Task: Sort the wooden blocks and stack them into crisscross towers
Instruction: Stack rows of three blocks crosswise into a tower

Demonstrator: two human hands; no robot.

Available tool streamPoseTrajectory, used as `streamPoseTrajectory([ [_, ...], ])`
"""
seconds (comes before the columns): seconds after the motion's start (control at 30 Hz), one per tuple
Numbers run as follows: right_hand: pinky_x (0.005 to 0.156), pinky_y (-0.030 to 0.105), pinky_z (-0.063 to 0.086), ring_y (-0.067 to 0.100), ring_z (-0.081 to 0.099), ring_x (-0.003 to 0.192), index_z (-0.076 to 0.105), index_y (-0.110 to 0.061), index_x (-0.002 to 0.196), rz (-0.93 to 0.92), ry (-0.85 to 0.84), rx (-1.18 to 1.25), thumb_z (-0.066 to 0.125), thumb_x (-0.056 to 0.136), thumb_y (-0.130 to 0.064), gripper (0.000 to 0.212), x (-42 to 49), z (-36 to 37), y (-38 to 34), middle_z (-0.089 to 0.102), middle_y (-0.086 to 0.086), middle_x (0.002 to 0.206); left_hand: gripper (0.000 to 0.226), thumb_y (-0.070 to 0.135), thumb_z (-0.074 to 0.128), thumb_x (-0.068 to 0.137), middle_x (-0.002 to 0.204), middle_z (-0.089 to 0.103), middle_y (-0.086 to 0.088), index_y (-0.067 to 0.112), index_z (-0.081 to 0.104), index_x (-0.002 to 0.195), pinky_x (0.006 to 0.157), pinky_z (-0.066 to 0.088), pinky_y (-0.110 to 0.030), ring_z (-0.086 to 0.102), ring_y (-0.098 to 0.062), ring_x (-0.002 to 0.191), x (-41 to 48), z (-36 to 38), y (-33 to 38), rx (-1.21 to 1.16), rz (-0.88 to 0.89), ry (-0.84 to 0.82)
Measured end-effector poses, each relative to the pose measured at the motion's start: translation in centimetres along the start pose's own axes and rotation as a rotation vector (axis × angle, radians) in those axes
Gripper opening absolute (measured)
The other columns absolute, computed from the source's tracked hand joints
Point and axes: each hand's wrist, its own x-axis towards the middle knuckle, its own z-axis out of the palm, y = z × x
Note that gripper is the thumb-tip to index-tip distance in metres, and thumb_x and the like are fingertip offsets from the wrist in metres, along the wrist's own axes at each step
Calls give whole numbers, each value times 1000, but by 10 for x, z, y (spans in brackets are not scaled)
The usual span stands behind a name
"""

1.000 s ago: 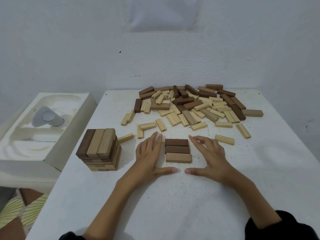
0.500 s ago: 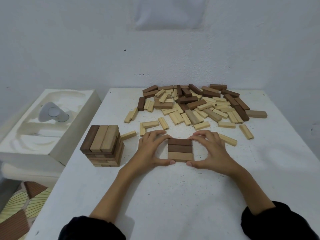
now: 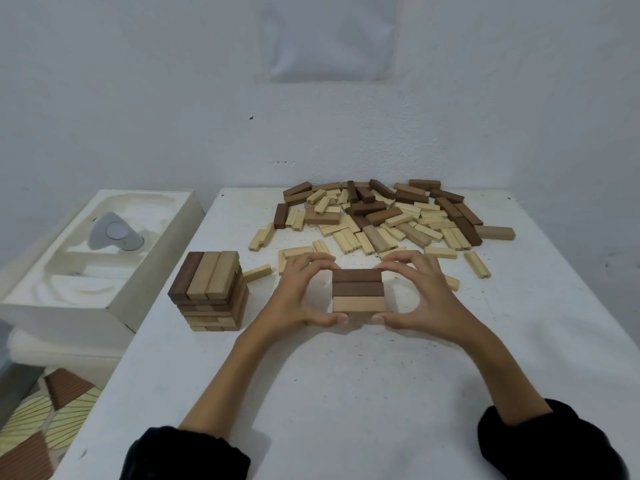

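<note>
1. Wood in two shades makes up the set of three blocks [image 3: 358, 295] near the middle of the white table [image 3: 346, 393]. Two dark brown blocks sit on the far side and one pale block is nearest the person. All three lie flat, long sides pressed together.
2. Each block in the set has its long axis running left to right across the table, with its ends pointing at the two hands.
3. The left hand [image 3: 298, 299] has a closed grip on the set: its fingers curl over the far left corner and its thumb tip is at the near left corner.
4. The right hand [image 3: 426, 299] grips the right end the same way, mirrored.
5. I cannot tell whether the set rests on the table or is just off it.
6. A tower [image 3: 209, 292] stands left of the left hand, apart from it. Its top layer is one dark and two pale blocks pointing away from the person, and the layers below cross each other.
7. A loose pile [image 3: 381, 216] of dark and pale blocks is spread across the far side of the table, lying at all angles. A few pale strays lie just behind the hands.
8. A white moulded tray [image 3: 152, 271] sits left of the table, with a grey rounded object [image 3: 112, 233] in it.
</note>
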Motion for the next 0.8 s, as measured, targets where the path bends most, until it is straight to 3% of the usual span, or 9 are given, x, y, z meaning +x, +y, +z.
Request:
streamPoseTrajectory([
  [0.17,100,40,35,-4,24,123,47,-51,114,-62,72,62,67,52,-67,68,0,-24,-25,34,-34,125,63,61,67,59,125,45,18,39,48,114,95,22,-2,39,-8,119,7,-23,31,35,92,57],
  [0.3,99,21,27,-4,27,122,50,-47,114,-138,133,42,65,52,-68,67,11,-39,-49,39,-28,125,61,62,65,60,122,43,25,41,48,114,92,21,0,35,5,117,13,-52,50,88,148,104],
  [0.47,96,10,21,-1,27,119,57,-33,119,-190,163,-6,63,51,-70,78,31,-34,-77,42,-20,124,65,61,66,59,122,54,6,37,50,117,94,26,-6,41,-12,117,14,-90,50,176,150,118],
  [0.6,100,23,26,0,28,116,46,-49,111,-214,136,23,62,51,-71,66,48,-11,-94,42,-19,121,65,60,66,59,119,51,18,34,52,117,97,27,-11,43,-15,116,4,-116,33,254,157,136],
  [0.7,98,25,26,0,29,113,52,-41,114,-227,129,34,61,51,-71,70,58,12,-103,43,-18,119,66,60,66,59,120,51,17,29,54,116,96,23,-6,43,-10,114,-6,-133,18,279,142,125],
  [0.8,101,34,30,1,28,113,56,-32,118,-217,108,35,60,51,-72,78,67,36,-111,43,-18,120,67,62,66,57,121,49,20,31,54,116,94,21,-3,35,7,114,-19,-148,2,268,103,103],
])
